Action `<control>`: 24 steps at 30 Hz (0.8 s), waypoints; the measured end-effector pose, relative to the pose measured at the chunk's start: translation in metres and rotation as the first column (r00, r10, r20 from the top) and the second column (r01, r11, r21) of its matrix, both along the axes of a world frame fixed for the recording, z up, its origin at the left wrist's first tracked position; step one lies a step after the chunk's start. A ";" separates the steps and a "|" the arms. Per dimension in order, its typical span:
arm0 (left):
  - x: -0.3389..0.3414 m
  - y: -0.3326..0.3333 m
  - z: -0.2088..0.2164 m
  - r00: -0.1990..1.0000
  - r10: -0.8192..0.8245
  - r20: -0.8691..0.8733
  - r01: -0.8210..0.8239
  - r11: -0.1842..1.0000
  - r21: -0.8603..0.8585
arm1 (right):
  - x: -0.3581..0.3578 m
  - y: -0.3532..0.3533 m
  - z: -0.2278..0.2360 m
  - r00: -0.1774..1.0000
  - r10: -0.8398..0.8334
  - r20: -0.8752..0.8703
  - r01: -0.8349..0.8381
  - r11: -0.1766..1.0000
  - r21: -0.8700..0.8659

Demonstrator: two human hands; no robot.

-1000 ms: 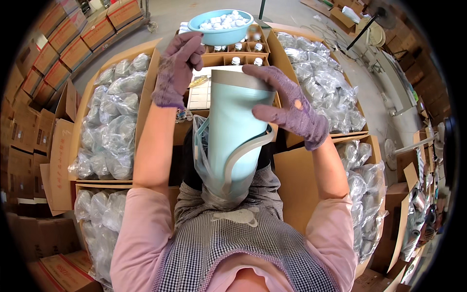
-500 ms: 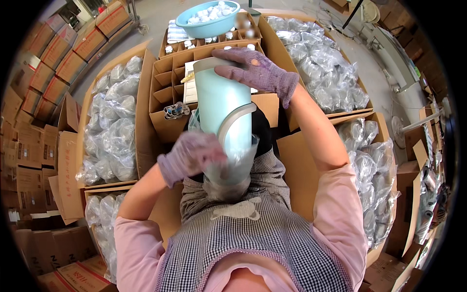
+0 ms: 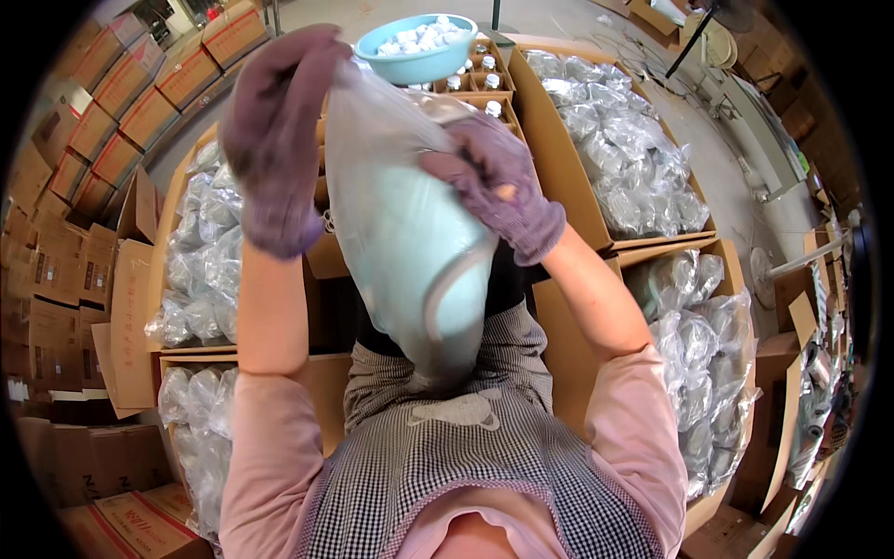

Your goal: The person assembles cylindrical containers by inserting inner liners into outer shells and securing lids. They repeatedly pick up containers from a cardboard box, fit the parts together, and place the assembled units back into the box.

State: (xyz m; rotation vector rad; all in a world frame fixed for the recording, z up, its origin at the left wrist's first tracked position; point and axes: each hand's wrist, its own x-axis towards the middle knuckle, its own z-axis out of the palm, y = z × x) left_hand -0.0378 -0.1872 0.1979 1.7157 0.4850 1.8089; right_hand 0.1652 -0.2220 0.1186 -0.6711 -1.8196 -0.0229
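Note:
A pale blue cylindrical vessel with a curved grey band (image 3: 410, 233) leans upright on my lap. A clear plastic bag (image 3: 358, 130) is drawn up around it and covers most of it. My left hand (image 3: 279, 140), in a purple-grey knit glove and blurred by motion, is closed on the upper edge of the bag. Gloved likewise, my right hand (image 3: 503, 182) has its fingers curled on the bag near the vessel's upper right side. The bag veils the vessel's top.
Ahead stands a light blue basin (image 3: 419, 65) of small white pieces, beside a divided carton with white-capped bottles (image 3: 492, 82). Open cartons of plastic-wrapped items flank me on the left (image 3: 200, 252) and right (image 3: 624, 140). Stacked brown boxes (image 3: 177, 70) stand farther left.
My left hand has moved up and away from me, pulling the bag from the vessel's lower part over its top. My right hand has shifted from the vessel's rim to the bag.

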 end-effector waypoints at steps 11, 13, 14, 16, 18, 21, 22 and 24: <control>-0.028 -0.100 -0.223 0.935 -0.161 -0.316 -0.132 0.670 -0.730 | 0.047 -0.055 0.048 0.937 -0.328 -0.116 0.344 0.925 0.159; -0.019 -0.100 -0.189 0.937 -0.083 -0.339 -0.181 0.714 -0.676 | 0.051 -0.049 0.034 0.839 -0.253 -0.481 0.202 0.967 -0.155; -0.020 -0.103 -0.162 0.956 -0.049 -0.290 -0.154 0.757 -0.635 | 0.057 -0.041 0.030 0.702 -0.254 -0.666 0.145 0.966 -0.216; -0.047 -0.099 -0.122 0.918 0.023 -0.397 -0.239 0.829 -0.506 | 0.059 -0.025 0.018 0.512 -0.243 -0.824 0.080 0.969 -0.236; -0.061 -0.102 -0.069 0.835 0.100 -0.540 -0.343 0.863 -0.371 | 0.060 -0.012 -0.012 0.473 -0.190 -0.860 -0.020 0.974 -0.226; -0.080 -0.096 0.003 0.464 0.231 -0.855 -0.496 0.867 -0.035 | 0.028 -0.002 -0.070 0.537 -0.223 -0.814 -0.260 0.874 -0.411; -0.086 -0.097 0.021 0.336 0.174 -0.926 -0.551 0.833 -0.044 | 0.021 0.004 -0.104 0.685 -0.292 -0.668 -0.266 0.753 -0.602; -0.088 -0.098 0.036 0.118 0.001 -0.993 -0.684 0.726 -0.080 | -0.004 0.000 -0.125 0.888 -0.326 -0.326 -0.143 0.477 -0.867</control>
